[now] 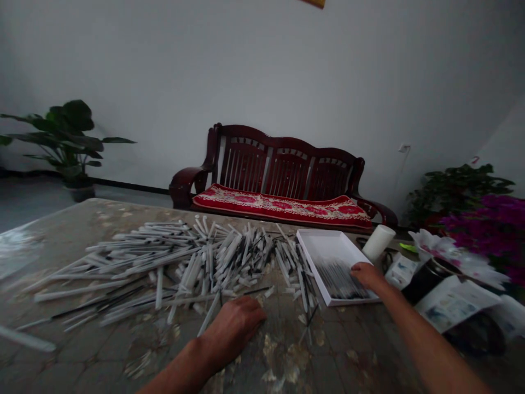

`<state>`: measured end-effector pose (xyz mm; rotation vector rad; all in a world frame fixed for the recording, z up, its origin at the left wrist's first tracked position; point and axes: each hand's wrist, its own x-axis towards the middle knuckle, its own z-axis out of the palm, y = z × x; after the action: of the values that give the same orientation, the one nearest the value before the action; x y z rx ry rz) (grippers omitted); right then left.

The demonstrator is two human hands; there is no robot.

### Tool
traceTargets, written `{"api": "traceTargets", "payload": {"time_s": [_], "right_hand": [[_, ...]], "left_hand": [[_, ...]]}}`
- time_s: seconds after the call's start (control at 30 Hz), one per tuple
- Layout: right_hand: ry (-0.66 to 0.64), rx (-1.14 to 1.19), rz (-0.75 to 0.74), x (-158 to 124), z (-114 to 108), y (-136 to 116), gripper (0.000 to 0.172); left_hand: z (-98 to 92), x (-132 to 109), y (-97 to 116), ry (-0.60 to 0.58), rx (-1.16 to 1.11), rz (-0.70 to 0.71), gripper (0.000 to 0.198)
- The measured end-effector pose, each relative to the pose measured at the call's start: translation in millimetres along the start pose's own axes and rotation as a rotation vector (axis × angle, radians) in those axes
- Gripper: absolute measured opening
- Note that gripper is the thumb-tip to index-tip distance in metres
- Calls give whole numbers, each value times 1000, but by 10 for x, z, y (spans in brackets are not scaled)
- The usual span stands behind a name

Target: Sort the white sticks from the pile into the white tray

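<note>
My left hand (pixel 240 318) rests on the table with its fingers curled together, in front of a big heap of slim sticks (pixel 227 257). These look like thin dark rods in pale, cloudy sleeves. Whatever the left fingers may hold is hidden under them. To the right, my right hand (pixel 368 275) reaches over the side of a shallow white box (pixel 324 241). Its fingers are closed at the edge of a row of thin grey and dark sticks (pixel 338 278) lying side by side in the box. Whether a stick is between them I cannot make out.
The patterned table (pixel 164 355) carries a white roll (pixel 379 242), printed papers (pixel 457 303) and white petal-like decorations (pixel 463 257) at the right. Behind it stands a dark red wooden bench (pixel 287 158). Potted plants (pixel 71 137) stand farther off on both sides.
</note>
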<state>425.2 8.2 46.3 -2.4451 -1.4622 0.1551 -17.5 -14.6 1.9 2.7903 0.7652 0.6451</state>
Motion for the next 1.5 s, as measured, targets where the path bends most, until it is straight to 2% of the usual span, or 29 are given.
{"api": "traceTargets", "payload": {"time_s": [0.07, 0.17, 0.27, 0.37, 0.47, 0.6, 0.83, 0.93, 1.07, 1.13, 1.2, 1.3, 1.37, 1.43, 1.5], "right_hand": [[25, 1, -34, -72, -32, -186, 24], [29, 82, -169, -334, 20, -677, 33], [-101, 231, -452, -784, 190, -1290, 29], [-203, 155, -591, -1206, 392, -1788, 24], [-163, -6, -657, -1405, 549, -2071, 22], [-115, -200, -811, -1412, 640, -2245, 17], [-154, -532, -982, -1417, 622, -2408, 26], [-198, -581, -1053, -1370, 611, -2379, 27], [-239, -496, -1115, -1269, 548, -2264, 33], [-212, -426, -1095, -1253, 487, -2206, 34], [-136, -312, -1002, -1278, 436, -2164, 31], [-14, 80, -789, -1374, 468, -2144, 19], [-15, 452, -639, -1458, 583, -2162, 18], [-72, 809, -462, -1545, 739, -2199, 29], [-124, 1063, -301, -1620, 885, -2241, 38]], "left_hand": [[-23, 5, 17, -11, 15, 4, 22], [-52, 16, 42, -42, 43, -3, 22], [-63, 24, 56, -66, 57, -40, 21], [-75, 29, 68, -106, 67, -119, 19], [-108, 40, 89, -136, 61, -203, 20], [-154, 61, 116, -168, 61, -273, 24], [-143, 54, 97, -167, 89, -358, 22], [-112, 44, 77, -149, 93, -361, 22], [-141, 47, 26, -128, 88, -414, 19], [-244, 51, -23, -89, 83, -480, 20], [-417, 46, -89, -30, 98, -601, 25], [-729, -1, -190, 0, 152, -791, 29], [-896, -52, -229, -83, 194, -874, 34], [-982, -99, -234, -186, 222, -865, 35], [-991, -125, -213, -287, 252, -828, 36]]}}
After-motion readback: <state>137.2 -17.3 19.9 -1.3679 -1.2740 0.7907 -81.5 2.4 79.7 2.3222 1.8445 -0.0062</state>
